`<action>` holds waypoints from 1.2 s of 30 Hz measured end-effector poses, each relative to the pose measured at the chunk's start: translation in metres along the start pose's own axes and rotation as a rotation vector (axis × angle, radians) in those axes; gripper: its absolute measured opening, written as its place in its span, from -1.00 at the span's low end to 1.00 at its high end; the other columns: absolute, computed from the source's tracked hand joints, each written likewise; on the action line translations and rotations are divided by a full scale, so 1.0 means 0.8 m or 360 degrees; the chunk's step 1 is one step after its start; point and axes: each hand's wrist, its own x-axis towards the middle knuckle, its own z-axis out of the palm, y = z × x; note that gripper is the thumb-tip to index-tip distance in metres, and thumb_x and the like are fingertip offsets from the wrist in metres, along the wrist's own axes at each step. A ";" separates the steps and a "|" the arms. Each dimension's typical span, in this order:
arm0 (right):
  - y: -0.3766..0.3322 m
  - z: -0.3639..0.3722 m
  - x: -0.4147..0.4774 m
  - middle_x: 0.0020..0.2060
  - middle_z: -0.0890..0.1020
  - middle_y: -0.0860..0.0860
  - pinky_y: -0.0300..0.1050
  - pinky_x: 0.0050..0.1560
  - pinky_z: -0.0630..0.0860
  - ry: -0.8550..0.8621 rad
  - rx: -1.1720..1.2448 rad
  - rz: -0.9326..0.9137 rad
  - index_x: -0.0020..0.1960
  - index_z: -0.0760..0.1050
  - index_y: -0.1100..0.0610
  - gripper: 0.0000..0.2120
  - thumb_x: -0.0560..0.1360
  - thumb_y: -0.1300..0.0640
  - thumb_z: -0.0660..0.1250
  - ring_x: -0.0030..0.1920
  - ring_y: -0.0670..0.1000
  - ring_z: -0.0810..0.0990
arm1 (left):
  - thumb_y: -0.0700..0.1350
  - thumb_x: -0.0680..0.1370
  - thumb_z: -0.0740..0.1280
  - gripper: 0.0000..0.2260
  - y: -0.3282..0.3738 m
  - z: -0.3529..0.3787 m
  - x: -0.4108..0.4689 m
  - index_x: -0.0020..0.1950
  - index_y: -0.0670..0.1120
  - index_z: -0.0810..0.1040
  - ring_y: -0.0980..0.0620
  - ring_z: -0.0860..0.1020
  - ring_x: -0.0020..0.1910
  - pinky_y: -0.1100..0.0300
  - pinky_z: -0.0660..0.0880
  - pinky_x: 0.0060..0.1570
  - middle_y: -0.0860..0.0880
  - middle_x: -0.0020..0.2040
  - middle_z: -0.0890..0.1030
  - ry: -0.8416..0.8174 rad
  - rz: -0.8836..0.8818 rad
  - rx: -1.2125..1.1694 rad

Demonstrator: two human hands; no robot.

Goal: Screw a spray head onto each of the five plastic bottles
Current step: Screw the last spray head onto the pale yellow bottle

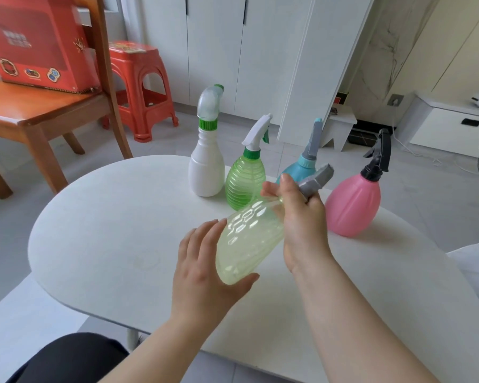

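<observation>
A pale yellow-green clear bottle is tilted above the white table. My left hand cups its base, thumb under it and fingers spread along its side. My right hand wraps its neck and a grey spray head that points up and to the right. Behind stand a white bottle with a clear and green head, a green ribbed bottle with a white head, a blue bottle with a grey head, partly hidden by my right hand, and a pink bottle with a black head.
A wooden chair with a red box on it stands at the left, with a red plastic stool behind. White cabinets line the back wall. My dark-clothed knee is under the table's near edge.
</observation>
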 end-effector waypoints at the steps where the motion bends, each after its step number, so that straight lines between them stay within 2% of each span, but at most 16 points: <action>1: -0.001 0.001 0.000 -0.37 0.65 -0.10 0.01 0.15 0.49 -0.0074 -0.0004 -0.0018 -0.19 0.41 0.04 -0.93 0.46 0.09 0.28 -0.18 -0.10 0.62 | -0.12 0.03 0.62 -0.17 0.001 0.002 -0.002 0.22 -0.11 0.34 0.01 0.33 0.14 0.19 0.33 0.18 -0.11 0.13 0.48 0.0002 -0.0067 -0.0059; 3: 0.000 0.002 0.000 -0.47 0.63 -0.14 -0.22 -0.01 0.50 -0.0204 -0.0082 -0.0098 -0.27 0.43 0.02 -0.87 0.44 0.16 0.30 -0.31 -0.21 0.58 | -0.15 0.07 0.61 -0.18 0.003 0.007 -0.007 0.26 -0.01 0.33 0.09 0.32 0.19 0.16 0.29 0.22 0.07 0.17 0.35 -0.0055 -0.0284 -0.0247; 6: 0.002 0.003 0.000 -0.55 0.59 -0.18 -0.45 -0.24 0.45 -0.0276 -0.0233 -0.0223 -0.34 0.39 0.01 -0.78 0.42 0.24 0.31 -0.39 -0.25 0.54 | -0.17 0.16 0.59 -0.16 0.000 0.011 -0.009 0.21 0.21 0.14 0.15 0.24 0.27 0.29 0.16 0.28 0.22 0.18 0.24 -0.0270 -0.0477 -0.0542; 9: 0.000 -0.002 0.001 -0.57 0.58 -0.16 -0.32 -0.15 0.49 -0.0285 -0.0231 -0.0272 -0.34 0.38 0.03 -0.76 0.42 0.28 0.29 -0.37 -0.20 0.57 | 0.01 0.25 0.49 -0.25 0.000 0.002 -0.001 0.26 0.23 0.10 0.33 0.25 0.25 0.42 0.24 0.19 0.25 0.25 0.24 -0.0421 -0.0786 -0.0954; 12: -0.007 -0.011 0.004 -0.59 0.56 -0.11 -0.11 0.00 0.49 -0.0227 0.0008 -0.0259 -0.32 0.38 0.08 -0.78 0.44 0.32 0.25 -0.39 -0.14 0.59 | 0.07 0.47 0.28 -0.50 -0.005 -0.004 0.009 0.37 0.09 0.21 0.22 0.31 0.25 0.28 0.26 0.17 0.17 0.29 0.31 -0.0359 -0.1228 -0.1298; 14: -0.014 -0.016 0.007 -0.60 0.55 -0.10 -0.07 0.04 0.49 -0.0214 0.0190 -0.0256 -0.31 0.37 0.13 -0.80 0.45 0.34 0.22 -0.40 -0.14 0.60 | 0.15 0.53 0.04 -0.59 -0.010 -0.008 0.018 0.27 -0.01 0.39 0.11 0.51 0.12 0.16 0.41 0.16 0.05 0.19 0.51 -0.0486 -0.1476 -0.1553; 17: -0.022 -0.021 0.008 -0.58 0.56 -0.08 -0.09 0.03 0.53 -0.0292 0.0347 -0.0256 -0.37 0.43 0.10 -0.73 0.47 0.30 0.21 -0.37 -0.11 0.63 | 0.28 0.42 0.01 -0.47 -0.015 -0.015 0.023 0.03 -0.08 0.51 -0.06 0.66 -0.25 0.11 0.62 -0.34 -0.09 -0.13 0.67 -0.0761 -0.1663 -0.2034; 19: -0.025 -0.023 0.007 -0.52 0.61 -0.07 -0.15 -0.04 0.56 -0.0377 0.0340 -0.0237 -0.39 0.47 0.06 -0.77 0.44 0.21 0.26 -0.31 -0.08 0.64 | 0.27 0.29 0.11 -0.47 -0.010 -0.018 0.023 0.02 -0.08 0.51 -0.08 0.66 -0.28 0.11 0.60 -0.44 -0.07 -0.18 0.70 -0.0849 -0.1576 -0.2103; 22: -0.022 -0.030 0.011 -0.36 0.68 -0.05 -0.16 -0.10 0.51 -0.0383 0.0331 -0.0085 -0.29 0.46 0.06 -0.87 0.42 0.09 0.26 -0.17 -0.04 0.62 | 0.10 0.28 0.36 -0.56 -0.008 -0.021 0.021 0.12 0.02 0.45 0.07 0.65 -0.15 0.18 0.60 -0.31 0.06 -0.07 0.66 -0.0630 -0.1188 -0.1989; 24: -0.015 -0.036 0.013 -0.33 0.69 -0.05 -0.10 -0.10 0.47 -0.0305 0.0386 0.0087 -0.30 0.43 0.07 -0.80 0.49 0.11 0.20 -0.15 0.00 0.58 | -0.08 0.26 0.44 -0.49 -0.010 -0.026 0.016 0.15 0.10 0.36 0.20 0.53 0.09 0.29 0.55 -0.04 0.10 0.15 0.48 -0.0475 -0.0680 -0.1509; 26: -0.010 -0.040 0.013 -0.36 0.69 -0.05 -0.11 -0.13 0.50 -0.0244 0.0430 0.0232 -0.32 0.40 0.08 -0.78 0.50 0.14 0.17 -0.21 -0.03 0.60 | -0.03 0.23 0.46 -0.42 -0.011 -0.027 0.007 0.18 0.15 0.30 0.28 0.28 0.32 0.42 0.34 0.20 0.14 0.31 0.27 -0.0428 -0.0080 -0.0931; 29: -0.011 -0.038 0.012 -0.40 0.68 -0.06 -0.13 -0.13 0.50 -0.0233 0.0508 0.0235 -0.30 0.39 0.08 -0.80 0.50 0.16 0.17 -0.28 -0.09 0.62 | -0.02 0.21 0.49 -0.26 -0.012 -0.023 -0.001 0.30 0.13 0.19 0.35 0.11 0.39 0.49 0.16 0.30 0.10 0.37 0.13 -0.0355 0.0156 -0.0616; 31: -0.014 -0.033 0.011 -0.44 0.66 -0.06 -0.17 -0.14 0.50 -0.0238 0.0547 0.0157 -0.25 0.40 0.10 -0.84 0.50 0.19 0.16 -0.32 -0.10 0.61 | 0.10 0.16 0.49 -0.18 -0.001 -0.027 0.003 0.31 0.26 0.12 0.37 0.17 0.37 0.46 0.27 0.26 0.28 0.38 0.12 -0.0320 -0.0162 -0.0873; 33: -0.011 -0.027 0.008 -0.47 0.64 -0.06 -0.23 -0.21 0.52 -0.0232 0.0525 0.0094 -0.24 0.40 0.13 -0.85 0.49 0.21 0.16 -0.35 -0.11 0.60 | 0.08 0.16 0.48 -0.22 0.008 -0.030 0.011 0.25 0.34 0.14 0.39 0.37 0.22 0.42 0.46 0.02 0.35 0.36 0.21 -0.0229 -0.0820 -0.1559; 35: -0.006 -0.023 0.003 -0.48 0.63 -0.05 -0.28 -0.26 0.54 -0.0247 0.0465 0.0041 -0.31 0.45 0.13 -0.78 0.49 0.23 0.16 -0.36 -0.11 0.59 | 0.13 0.24 0.40 -0.45 0.000 -0.024 0.018 0.22 0.14 0.41 0.18 0.57 0.05 0.24 0.52 -0.09 0.07 0.31 0.45 -0.0191 -0.1414 -0.2164; 36: -0.004 -0.021 0.001 -0.48 0.63 -0.05 -0.29 -0.26 0.54 -0.0262 0.0437 0.0019 -0.38 0.50 0.10 -0.70 0.49 0.23 0.16 -0.35 -0.11 0.60 | 0.21 0.27 0.29 -0.53 -0.007 -0.022 0.022 0.10 0.02 0.54 0.06 0.63 -0.06 0.10 0.56 -0.12 -0.05 0.16 0.58 -0.0329 -0.1621 -0.2285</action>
